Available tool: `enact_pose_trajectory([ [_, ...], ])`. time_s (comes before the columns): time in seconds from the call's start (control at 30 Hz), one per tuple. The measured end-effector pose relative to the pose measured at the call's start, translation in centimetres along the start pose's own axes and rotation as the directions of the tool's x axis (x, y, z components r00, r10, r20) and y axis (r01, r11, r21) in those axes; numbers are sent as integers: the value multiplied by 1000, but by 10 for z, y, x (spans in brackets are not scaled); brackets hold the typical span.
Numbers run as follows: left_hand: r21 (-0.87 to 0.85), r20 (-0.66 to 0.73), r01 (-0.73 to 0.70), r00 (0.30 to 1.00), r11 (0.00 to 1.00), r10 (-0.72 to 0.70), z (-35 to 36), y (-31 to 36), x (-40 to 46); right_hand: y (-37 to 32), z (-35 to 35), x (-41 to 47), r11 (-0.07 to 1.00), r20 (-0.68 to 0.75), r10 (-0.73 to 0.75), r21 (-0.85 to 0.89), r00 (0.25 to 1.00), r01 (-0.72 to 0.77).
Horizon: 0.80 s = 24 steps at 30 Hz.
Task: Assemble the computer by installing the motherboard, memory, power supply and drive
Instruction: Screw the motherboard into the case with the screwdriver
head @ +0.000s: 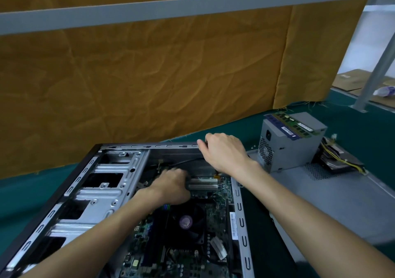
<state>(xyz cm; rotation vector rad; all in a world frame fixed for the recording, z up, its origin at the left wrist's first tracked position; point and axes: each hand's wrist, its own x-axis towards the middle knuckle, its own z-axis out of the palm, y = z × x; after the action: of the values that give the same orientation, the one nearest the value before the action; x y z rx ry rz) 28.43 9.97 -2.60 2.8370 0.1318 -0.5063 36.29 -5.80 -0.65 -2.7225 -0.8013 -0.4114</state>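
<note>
So the left hand [171, 187] is reaching into the computer case [89, 192] mid-frame, fingers curled over the motherboard [215, 211], though whether they're holding anything is hidden. Right hand [224, 151] is gripping the case's far rim.

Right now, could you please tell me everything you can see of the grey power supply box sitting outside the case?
The grey metal power supply box stands upright on the flat grey side panel, right of the open computer case and not yet installed. Its near face shows a black power socket and a perforated fan grille. Two memory sticks, one blue and one green, lie along its top. Yellow and black cables trail from its far right side. Neither hand touches it.
</note>
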Motion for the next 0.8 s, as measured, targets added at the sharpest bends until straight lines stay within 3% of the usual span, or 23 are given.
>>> enact_pose_trajectory([
  [0.1,-49,39,-140,989,989,142,6,24,0,1,1,1,1000,-2,7,4,1000,-7],
  [0.27,13,33,-238,971,971,237,9,51,7,2,4,1,1000,-9,30,-6,999,-31],
  [0.57,131,48,-335,942,933,331,14,58,19,2,5,2,999,-16,45,-16,999,-45],
  [0.8,204,165,-354,931,913,324,5,65,27,0,3,2,997,16,59,-45,998,-58],
])
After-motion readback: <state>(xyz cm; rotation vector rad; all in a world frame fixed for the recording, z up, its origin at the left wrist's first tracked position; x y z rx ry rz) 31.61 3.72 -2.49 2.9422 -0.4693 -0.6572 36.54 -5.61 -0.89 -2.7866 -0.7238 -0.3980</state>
